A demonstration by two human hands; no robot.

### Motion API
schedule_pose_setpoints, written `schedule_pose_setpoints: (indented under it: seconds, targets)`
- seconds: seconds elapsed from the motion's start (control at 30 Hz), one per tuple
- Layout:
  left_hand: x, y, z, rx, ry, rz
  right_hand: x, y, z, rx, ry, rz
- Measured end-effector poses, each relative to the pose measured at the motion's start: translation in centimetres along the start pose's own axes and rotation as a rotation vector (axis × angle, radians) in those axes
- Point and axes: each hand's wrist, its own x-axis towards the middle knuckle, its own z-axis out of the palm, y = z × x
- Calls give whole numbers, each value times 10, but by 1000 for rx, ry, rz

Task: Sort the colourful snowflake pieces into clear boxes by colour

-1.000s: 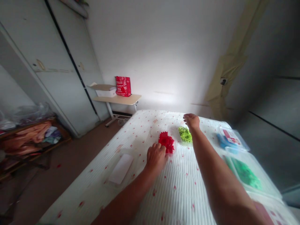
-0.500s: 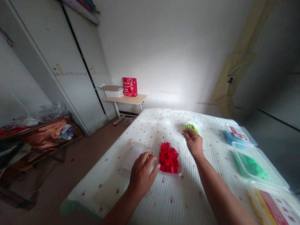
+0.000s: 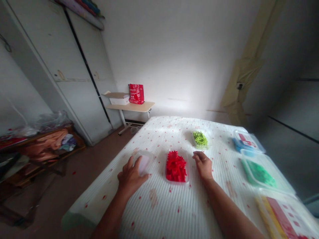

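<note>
On white ribbed bedding (image 3: 189, 215), a clear rectangular plastic lid (image 3: 144, 164) slants forward-right, just ahead of our nearer, wide-spread left hand (image 3: 132, 177).

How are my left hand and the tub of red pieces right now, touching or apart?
Apart. The head view shows it: a strip of the ribbed white cover is visible between the left hand and the tub of red pieces.

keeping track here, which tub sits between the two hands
The tub of red pieces; the lime green tub stands farther back, and the others lie beyond the right arm.
</note>
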Motion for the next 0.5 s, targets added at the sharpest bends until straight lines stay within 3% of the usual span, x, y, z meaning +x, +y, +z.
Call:
schedule_pose_setpoints:
  seconds: [0.33,0.5]
  targets:
    - [3,0,-8,-52,9,-27,0,-3,-1,34,8,16]
    - [2,-3,-19,-36,112,-13,0,1,0,36,-5,32]
